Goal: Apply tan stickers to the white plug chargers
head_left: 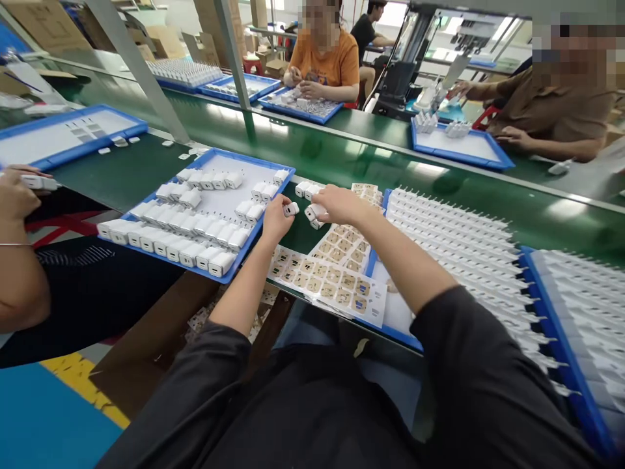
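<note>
Seeing overlapping sticker sheets (332, 280) nearest, on the edge of the green tabletop (303, 240). Beyond, pinching a white block (291, 209) between the fingers of the left hand (276, 223); gripping a neighbouring block (310, 212) in the fingers of the right hand (338, 202). Leftward, finding rows of similar blocks (174, 249) in a blue-rimmed tray (254, 168). Farther off, noticing a person in orange (334, 62), hands over a second tray (293, 112).

Pretty bright overall, honestly. Looks lit mostly from the back, with near-white patches (395, 14) up top. Throws soft glare streaks onto the glossy green table (342, 150). Gets murky underneath, around the cardboard box (141, 339). Reads sharp enough mid-frame on the white charger housings (222, 262). Stretches badly toward the edges, fisheye style, far-right blue tray (559, 326) leaning and soft. Comes with heavy pixelation over two heads (319, 23).
</note>
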`<state>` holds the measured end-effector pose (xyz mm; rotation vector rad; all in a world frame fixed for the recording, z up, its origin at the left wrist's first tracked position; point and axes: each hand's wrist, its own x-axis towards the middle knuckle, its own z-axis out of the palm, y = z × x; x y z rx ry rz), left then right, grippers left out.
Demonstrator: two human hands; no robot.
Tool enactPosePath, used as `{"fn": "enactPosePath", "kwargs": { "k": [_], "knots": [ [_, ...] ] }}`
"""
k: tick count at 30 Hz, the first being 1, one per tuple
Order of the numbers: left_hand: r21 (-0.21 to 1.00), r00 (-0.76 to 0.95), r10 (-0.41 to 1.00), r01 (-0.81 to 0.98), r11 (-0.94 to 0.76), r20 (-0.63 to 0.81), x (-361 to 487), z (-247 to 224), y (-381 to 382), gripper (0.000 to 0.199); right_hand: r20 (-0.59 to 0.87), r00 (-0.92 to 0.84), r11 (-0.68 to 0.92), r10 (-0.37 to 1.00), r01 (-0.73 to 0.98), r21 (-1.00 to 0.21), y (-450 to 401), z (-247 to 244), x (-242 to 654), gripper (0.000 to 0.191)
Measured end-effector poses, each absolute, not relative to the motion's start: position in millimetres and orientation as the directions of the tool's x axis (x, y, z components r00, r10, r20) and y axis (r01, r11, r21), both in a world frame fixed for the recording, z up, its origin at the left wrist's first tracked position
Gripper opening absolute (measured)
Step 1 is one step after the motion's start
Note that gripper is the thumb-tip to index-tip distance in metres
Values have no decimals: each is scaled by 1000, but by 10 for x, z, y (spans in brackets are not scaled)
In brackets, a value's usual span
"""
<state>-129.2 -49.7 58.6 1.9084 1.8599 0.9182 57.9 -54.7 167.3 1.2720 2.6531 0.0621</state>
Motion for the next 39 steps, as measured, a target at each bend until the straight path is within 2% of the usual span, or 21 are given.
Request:
{"fn": "enactPosePath", "kwargs": {
  "k": [6,14,21,25,33,39],
  "knots": [
    [605,-77,984,796,-36,159,-1318,496,-434,36,-256,-551,590,794,799,111,-18,1341,219,39],
    [663,59,995,742,-94,74,-1343,548,-425,33,-420,-544,589,726,808,-29,80,1234,473,62],
    [664,119,993,740,-105,25,-1349,603,-422,38,-424,-536,573,730,818,-48,-60,1222,626,90],
    [647,109,994,758,-86,4,-1377,599,-416,35,-400,-515,540,758,840,-56,-145,1170,670,89],
    [621,105,994,779,-90,13,-1307,568,-334,43,-290,-522,514,802,851,-109,-202,1073,682,71],
    [627,112,989,765,-147,96,-1165,847,-409,40,-187,-490,471,851,871,-140,-163,1130,773,71]
  ]
}}
